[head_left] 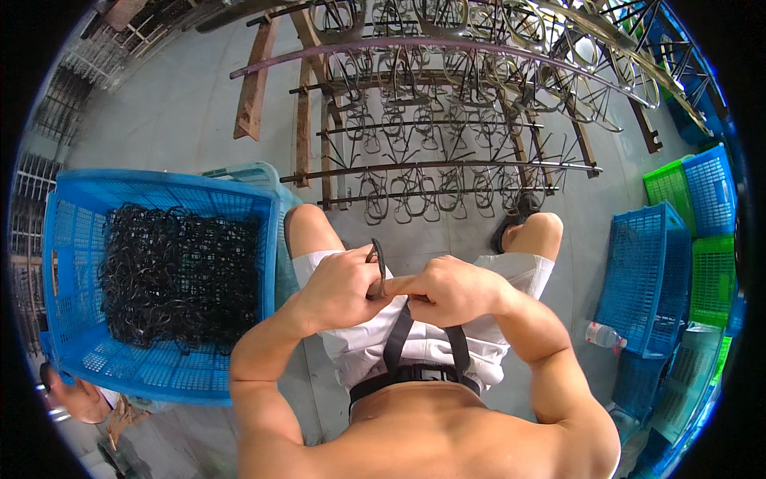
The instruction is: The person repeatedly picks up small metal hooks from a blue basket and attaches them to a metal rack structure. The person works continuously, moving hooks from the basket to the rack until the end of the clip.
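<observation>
My left hand point(339, 289) is closed around a thin, dark curved loop point(378, 263), which stands up from between its thumb and fingers. Close beside it, my right hand point(456, 291) has its fingers curled, with one digit stretched across to the left hand. Whatever the right hand grips, if anything, is hidden behind its fingers. Both hands are in front of my lap, over white shorts point(423, 343) and dark straps. To my left, a blue plastic basket point(163, 385) contains a tangled heap of thin black curved pieces point(179, 275).
Ahead stands a rack of horizontal bars point(447, 165) and wooden posts, hung with many looped frames point(407, 199). Blue crates point(646, 271) and green crates point(712, 279) are stacked at right, beside a clear bottle point(604, 335). Part of another person point(84, 399) shows at lower left.
</observation>
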A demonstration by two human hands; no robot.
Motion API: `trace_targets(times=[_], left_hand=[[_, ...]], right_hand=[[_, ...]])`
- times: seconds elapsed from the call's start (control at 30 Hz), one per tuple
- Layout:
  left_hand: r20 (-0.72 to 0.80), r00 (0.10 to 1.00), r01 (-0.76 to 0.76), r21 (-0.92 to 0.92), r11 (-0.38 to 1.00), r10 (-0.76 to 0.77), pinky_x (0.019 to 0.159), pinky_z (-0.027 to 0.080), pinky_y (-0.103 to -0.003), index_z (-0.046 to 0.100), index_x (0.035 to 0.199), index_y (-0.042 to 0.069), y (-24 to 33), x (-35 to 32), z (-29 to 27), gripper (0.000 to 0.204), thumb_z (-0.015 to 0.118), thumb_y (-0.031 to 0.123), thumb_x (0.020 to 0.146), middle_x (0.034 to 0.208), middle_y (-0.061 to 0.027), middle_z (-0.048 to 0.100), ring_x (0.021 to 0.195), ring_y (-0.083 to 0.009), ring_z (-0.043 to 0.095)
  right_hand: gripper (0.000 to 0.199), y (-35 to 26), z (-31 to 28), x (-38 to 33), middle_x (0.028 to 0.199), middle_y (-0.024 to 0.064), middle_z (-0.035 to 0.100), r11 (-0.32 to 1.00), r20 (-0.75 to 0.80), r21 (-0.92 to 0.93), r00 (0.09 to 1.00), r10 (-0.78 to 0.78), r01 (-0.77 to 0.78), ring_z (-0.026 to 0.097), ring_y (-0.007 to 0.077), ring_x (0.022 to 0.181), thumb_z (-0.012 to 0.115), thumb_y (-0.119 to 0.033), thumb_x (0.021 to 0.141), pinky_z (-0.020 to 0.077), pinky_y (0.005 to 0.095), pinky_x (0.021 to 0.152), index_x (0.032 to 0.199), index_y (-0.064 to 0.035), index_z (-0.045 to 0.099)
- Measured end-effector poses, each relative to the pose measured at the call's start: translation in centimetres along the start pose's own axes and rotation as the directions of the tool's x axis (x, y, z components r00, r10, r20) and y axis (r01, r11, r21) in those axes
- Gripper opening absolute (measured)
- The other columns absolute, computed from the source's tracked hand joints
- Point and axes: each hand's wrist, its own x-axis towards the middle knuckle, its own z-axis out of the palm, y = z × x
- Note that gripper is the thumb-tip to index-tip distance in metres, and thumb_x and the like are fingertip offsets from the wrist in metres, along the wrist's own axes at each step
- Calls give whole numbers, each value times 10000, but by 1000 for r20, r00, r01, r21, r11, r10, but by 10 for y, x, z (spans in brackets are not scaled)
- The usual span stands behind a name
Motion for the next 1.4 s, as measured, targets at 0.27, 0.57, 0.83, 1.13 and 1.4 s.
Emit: trace_targets(times=[0.27,0.57,0.83,1.13,1.4], left_hand=[[60,996,59,138,989,-67,589,479,-382,556,626,31,-1,4,7,181,697,141,651,780,-95,527,671,-280,564],[62,985,173,-327,929,-161,561,439,-290,615,913,22,-7,3,12,237,715,168,755,765,-67,543,624,-166,550],[-12,964,17,-994,108,-266,622,478,-246,570,1159,33,-17,-8,49,278,589,96,889,827,-46,612,680,-115,570],[-119,926,-12,-958,287,-359,650,472,-191,602,1140,39,-4,-6,59,251,580,75,893,804,9,598,721,-70,590],[-114,960,-49,-967,250,-255,760,457,-229,389,1355,82,-19,-3,74,443,516,173,941,1109,-70,575,913,-96,572]], right_hand=[[405,-2,7,3,590,141,557,990,150,7,979,141,-144,546,344,538,471,-83,755,438,451,536,1149,-137,551],[320,20,11,-7,647,102,620,964,50,191,983,177,-183,624,247,602,556,-128,827,492,365,593,1141,-73,537],[318,23,2,-12,682,85,655,903,-52,419,991,127,-94,650,161,618,571,-54,855,515,278,597,1164,-38,503],[325,17,15,-14,650,28,575,745,-27,661,990,139,-87,556,99,493,540,-18,831,452,258,453,1154,-50,524],[140,23,9,-6,569,50,554,417,48,893,957,286,-169,529,122,433,569,-99,878,409,225,415,958,2,514]])
